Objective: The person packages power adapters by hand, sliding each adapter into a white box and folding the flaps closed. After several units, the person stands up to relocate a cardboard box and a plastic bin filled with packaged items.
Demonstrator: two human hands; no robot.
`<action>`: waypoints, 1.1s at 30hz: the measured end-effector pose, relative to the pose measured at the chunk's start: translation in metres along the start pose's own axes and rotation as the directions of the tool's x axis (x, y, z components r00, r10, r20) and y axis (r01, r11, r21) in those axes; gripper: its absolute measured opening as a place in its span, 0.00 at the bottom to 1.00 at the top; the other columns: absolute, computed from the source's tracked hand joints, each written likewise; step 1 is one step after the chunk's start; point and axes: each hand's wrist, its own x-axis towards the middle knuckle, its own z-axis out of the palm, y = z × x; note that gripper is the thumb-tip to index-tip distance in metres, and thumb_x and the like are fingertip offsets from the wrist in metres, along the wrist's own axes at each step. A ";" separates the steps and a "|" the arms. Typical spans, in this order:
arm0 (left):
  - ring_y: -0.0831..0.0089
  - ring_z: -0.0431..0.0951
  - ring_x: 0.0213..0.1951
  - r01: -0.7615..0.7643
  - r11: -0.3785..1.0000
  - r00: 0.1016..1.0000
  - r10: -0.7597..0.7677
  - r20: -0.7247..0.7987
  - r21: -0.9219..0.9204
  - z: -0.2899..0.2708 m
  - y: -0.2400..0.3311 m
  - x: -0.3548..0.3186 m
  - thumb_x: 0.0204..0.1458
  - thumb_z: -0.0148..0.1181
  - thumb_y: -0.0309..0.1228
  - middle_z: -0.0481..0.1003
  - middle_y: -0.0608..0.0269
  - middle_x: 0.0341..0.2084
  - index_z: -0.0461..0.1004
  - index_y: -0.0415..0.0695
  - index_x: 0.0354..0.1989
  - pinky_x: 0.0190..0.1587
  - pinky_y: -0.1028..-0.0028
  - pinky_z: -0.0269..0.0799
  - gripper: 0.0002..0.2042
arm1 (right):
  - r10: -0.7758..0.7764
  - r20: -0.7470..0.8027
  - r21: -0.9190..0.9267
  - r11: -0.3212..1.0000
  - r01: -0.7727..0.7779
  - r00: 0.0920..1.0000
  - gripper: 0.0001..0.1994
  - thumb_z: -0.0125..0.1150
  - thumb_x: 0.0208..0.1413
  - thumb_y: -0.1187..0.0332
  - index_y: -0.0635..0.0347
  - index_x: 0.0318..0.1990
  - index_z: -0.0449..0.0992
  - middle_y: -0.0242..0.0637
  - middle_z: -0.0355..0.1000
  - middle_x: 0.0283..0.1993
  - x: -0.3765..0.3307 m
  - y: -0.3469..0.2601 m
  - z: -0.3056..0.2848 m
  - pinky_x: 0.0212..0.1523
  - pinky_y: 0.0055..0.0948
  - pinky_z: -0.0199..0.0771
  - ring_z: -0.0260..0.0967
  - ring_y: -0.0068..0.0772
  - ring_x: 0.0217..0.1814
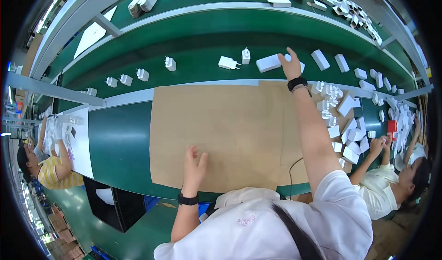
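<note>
My right hand [290, 68] reaches out to the far green strip with thumb and fingers apart. It is beside a white box [268, 64] lying on its side; a second white piece is partly hidden behind the fingers. Whether the fingers touch either one, I cannot tell. Left of that box are a white plug adapter [229, 63] lying down and another adapter [246, 56] standing with its prongs up. Over the near part of a brown cardboard sheet [230, 126], my left hand [195, 165] is open and holds nothing.
White boxes [351, 133] and adapters are heaped right of the cardboard, where a co-worker's hands [378, 145] are busy. More adapters [142, 75] stand along the strip leftward. A metal rail [184, 12] crosses above. A black cable [290, 175] lies at the near edge.
</note>
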 end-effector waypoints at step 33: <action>0.82 0.66 0.25 -0.062 0.969 0.866 0.172 0.469 -0.240 0.066 0.146 0.015 0.52 0.49 0.29 0.68 0.70 0.24 0.69 0.41 0.35 0.27 0.81 0.62 0.06 | 0.246 0.189 -0.742 0.669 -0.026 0.951 0.28 0.57 0.39 0.76 0.49 0.54 0.64 0.47 0.59 0.58 -0.225 0.120 -0.416 0.52 0.39 0.63 0.57 0.45 0.59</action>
